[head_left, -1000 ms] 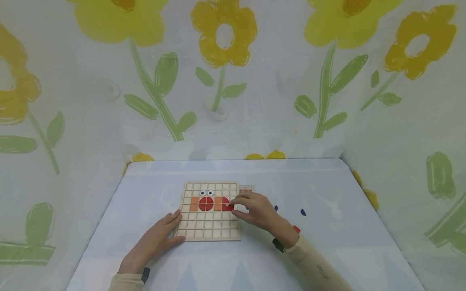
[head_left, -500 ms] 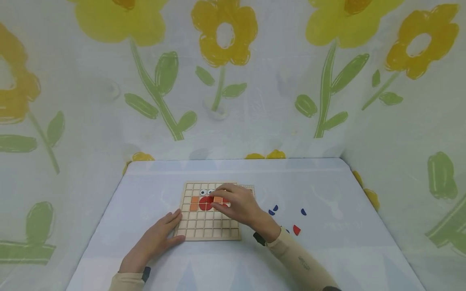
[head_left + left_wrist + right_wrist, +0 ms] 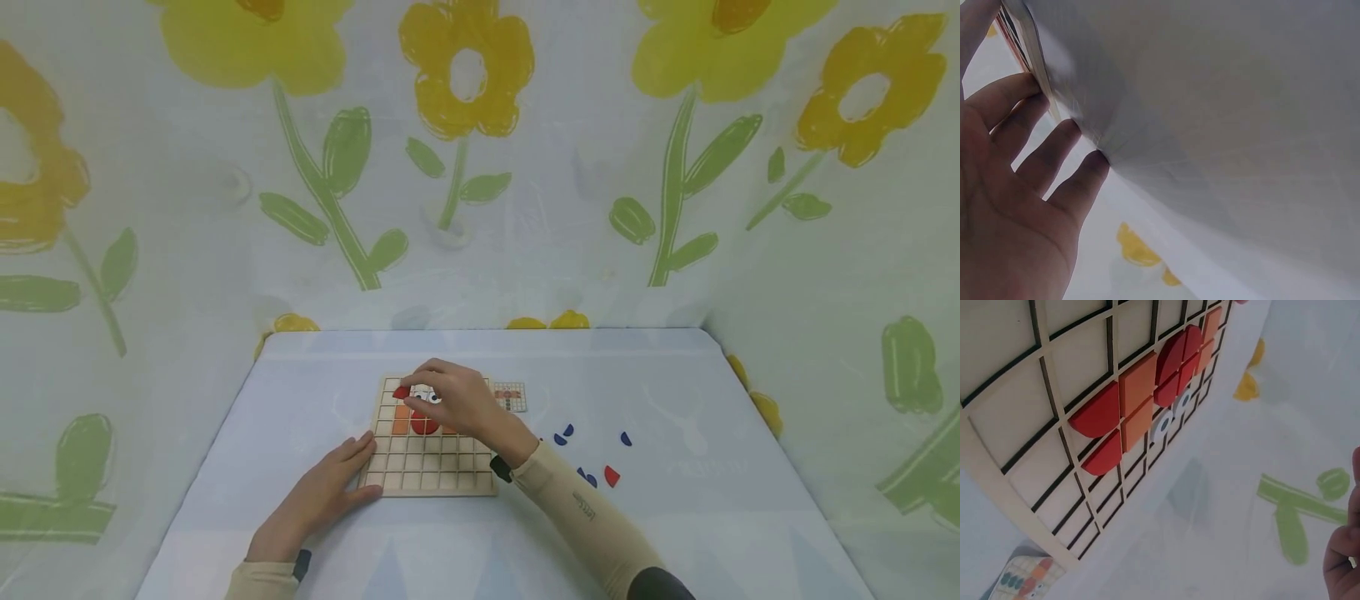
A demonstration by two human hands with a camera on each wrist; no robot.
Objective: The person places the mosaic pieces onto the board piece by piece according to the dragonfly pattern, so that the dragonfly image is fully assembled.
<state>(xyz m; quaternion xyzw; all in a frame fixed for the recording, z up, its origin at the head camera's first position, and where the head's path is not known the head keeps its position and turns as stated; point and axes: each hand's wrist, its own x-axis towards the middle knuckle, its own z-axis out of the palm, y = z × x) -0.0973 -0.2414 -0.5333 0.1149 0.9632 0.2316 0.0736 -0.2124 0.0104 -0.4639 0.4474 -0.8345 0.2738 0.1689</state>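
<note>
Lower centre of frame, my right hand [image 3: 457,404] pinches a red piece [image 3: 401,392] over the upper left of the board [image 3: 447,481]; my left hand [image 3: 330,482], fingers extended, steadies its left edge. A low sweep could dislodge the eyes [image 3: 1162,425].

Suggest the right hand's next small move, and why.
I'd probably lower the red piece into a bare cell just left of the left orange tiles, head view. The right hand pinches it over the board; rounded red pieces flank the right orange tiles, but the left ones lack that outer pair.
</note>
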